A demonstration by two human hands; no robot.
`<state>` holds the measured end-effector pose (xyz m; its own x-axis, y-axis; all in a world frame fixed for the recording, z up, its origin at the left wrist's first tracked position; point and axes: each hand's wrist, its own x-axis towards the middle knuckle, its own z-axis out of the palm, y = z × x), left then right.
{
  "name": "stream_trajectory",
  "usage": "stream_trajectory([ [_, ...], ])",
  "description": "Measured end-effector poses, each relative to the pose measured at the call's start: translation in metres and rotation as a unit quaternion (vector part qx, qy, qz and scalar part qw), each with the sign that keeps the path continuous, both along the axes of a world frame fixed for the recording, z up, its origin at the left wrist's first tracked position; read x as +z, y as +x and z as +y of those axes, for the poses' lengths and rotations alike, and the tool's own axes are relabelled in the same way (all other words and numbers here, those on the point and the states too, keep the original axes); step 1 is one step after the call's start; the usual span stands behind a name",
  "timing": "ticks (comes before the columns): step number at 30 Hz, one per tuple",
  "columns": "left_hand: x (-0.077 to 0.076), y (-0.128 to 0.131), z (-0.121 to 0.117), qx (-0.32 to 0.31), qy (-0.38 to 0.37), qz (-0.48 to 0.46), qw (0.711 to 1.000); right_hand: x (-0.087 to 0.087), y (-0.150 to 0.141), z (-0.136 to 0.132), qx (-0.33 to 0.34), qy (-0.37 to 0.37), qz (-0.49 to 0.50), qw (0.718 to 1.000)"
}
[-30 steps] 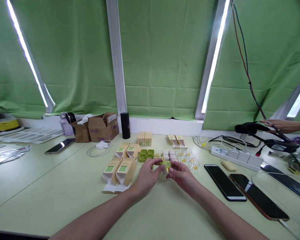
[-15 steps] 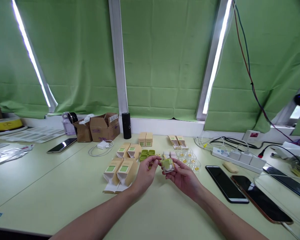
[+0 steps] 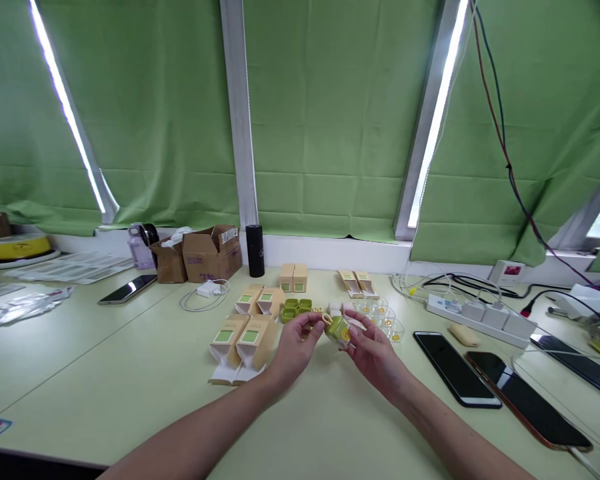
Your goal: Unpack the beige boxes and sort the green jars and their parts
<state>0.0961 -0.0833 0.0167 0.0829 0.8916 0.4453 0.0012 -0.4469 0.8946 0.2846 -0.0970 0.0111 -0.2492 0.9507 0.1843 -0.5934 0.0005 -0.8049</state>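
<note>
A small clear container with a green lid point(image 3: 336, 327) is held up between my hands over the table. A yellow round mark shows on its side. My right hand point(image 3: 376, 352) grips its clear body with thumb and fingers. At the lid end, my left hand point(image 3: 296, 348) pinches a small tan loop point(image 3: 327, 320); some of its fingertips are hidden. Just behind my hands sit several green lids point(image 3: 296, 308) and, on the right, several clear containers point(image 3: 387, 319) with yellow dots. Small pale pieces point(image 3: 335, 308) lie between them, partly covered by my fingers.
Opened kraft boxes point(image 3: 256, 339) stand left of my left hand; more kraft boxes point(image 3: 293, 277) are farther back. Phones point(image 3: 455, 368) and a power strip point(image 3: 480, 319) with cables lie to the right. Cardboard cartons point(image 3: 210, 257) and a black cylinder point(image 3: 255, 251) stand at the back.
The container has been turned and tilted in my fingers, so its yellow mark and tan loop now show. My left fingers have closed in on the loop. The view shifted slightly.
</note>
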Motion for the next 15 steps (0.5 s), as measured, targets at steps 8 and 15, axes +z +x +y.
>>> stream_trajectory([
  [8, 0.0044, 0.003, -0.0023, -0.029, -0.05, -0.045, 0.997, 0.0049, -0.0038, -0.0036, -0.086, 0.079, -0.104, 0.988],
  [15, 0.0088, 0.0031, -0.0065, -0.038, -0.07, -0.072, 0.994, -0.003, -0.0057, -0.0059, -0.143, 0.172, -0.206, 0.953],
])
